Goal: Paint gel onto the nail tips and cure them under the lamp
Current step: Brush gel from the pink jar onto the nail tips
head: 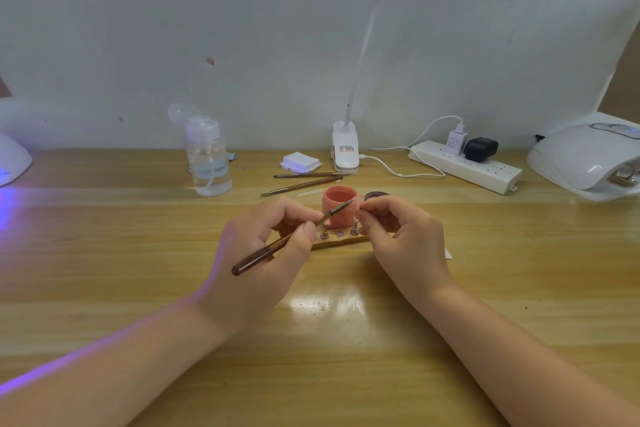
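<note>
Head view: we were mid-painting. Left hand (263, 246) gripped the brush (287, 240), its tip at a nail tip pinched in right hand (398, 236), over the open pink gel pot (338, 206) on the surface (138, 270). Nail tip too small to read. Next, we judged: steady strokes, then the curing lamp (585, 159) at right.

txt: none readable | desk lamp clip (345, 149): small label w/ orange stripe, too blurry | white plug (455, 141), right of clip: tiny print, can't read
</note>
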Action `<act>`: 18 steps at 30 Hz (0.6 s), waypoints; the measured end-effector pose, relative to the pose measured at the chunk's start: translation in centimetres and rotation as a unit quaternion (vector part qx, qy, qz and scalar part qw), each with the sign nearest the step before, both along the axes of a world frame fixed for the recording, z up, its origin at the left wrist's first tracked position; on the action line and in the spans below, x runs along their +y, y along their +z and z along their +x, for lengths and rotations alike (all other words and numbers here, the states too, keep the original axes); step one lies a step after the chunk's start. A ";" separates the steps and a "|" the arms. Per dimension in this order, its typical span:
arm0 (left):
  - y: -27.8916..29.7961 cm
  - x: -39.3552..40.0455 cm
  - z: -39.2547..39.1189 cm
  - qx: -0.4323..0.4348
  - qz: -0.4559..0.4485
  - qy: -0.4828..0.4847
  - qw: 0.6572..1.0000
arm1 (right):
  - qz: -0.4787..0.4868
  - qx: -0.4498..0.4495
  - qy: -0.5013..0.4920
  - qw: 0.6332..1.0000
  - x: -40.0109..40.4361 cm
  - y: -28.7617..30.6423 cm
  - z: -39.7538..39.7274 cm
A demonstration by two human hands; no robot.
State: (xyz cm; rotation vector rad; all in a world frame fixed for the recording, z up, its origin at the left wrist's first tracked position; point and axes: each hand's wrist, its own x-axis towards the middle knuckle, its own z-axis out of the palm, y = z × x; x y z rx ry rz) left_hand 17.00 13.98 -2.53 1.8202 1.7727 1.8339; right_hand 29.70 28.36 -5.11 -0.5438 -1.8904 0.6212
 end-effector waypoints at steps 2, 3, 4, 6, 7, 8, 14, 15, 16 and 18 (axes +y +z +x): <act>0.0 0.1 0.1 -0.005 -0.006 0.001 1.000 | -0.002 0.002 0.001 1.000 0.0 0.0 0.0; -0.1 0.2 0.2 -0.006 -0.012 0.002 1.000 | -0.001 -0.001 0.001 1.000 0.0 0.0 0.0; -0.2 0.2 0.2 -0.004 -0.019 0.003 1.000 | 0.000 -0.004 0.001 1.000 0.0 0.0 0.1; -0.3 0.1 0.2 0.003 -0.024 0.000 1.000 | 0.000 -0.007 0.002 1.000 -0.1 0.1 0.1; -0.3 0.0 0.2 0.001 -0.019 -0.006 1.000 | 0.000 -0.007 0.002 1.000 -0.1 0.1 0.1; -0.2 -0.1 0.3 -0.006 -0.009 -0.010 1.000 | -0.001 -0.005 0.002 1.000 -0.1 0.2 0.1; -0.1 0.0 0.4 -0.030 -0.029 -0.006 0.999 | -0.009 -0.006 0.001 1.000 -0.2 0.2 0.2; -0.1 0.0 0.4 -0.034 -0.032 -0.007 0.999 | -0.013 -0.004 -0.002 1.000 -0.2 0.2 0.2; -0.1 0.1 0.3 -0.058 -0.029 -0.008 0.998 | -0.020 -0.004 -0.009 1.000 -0.1 0.3 0.2; -0.1 0.4 0.0 -0.147 -0.017 -0.001 0.989 | -0.048 -0.001 -0.027 0.998 0.1 0.3 0.2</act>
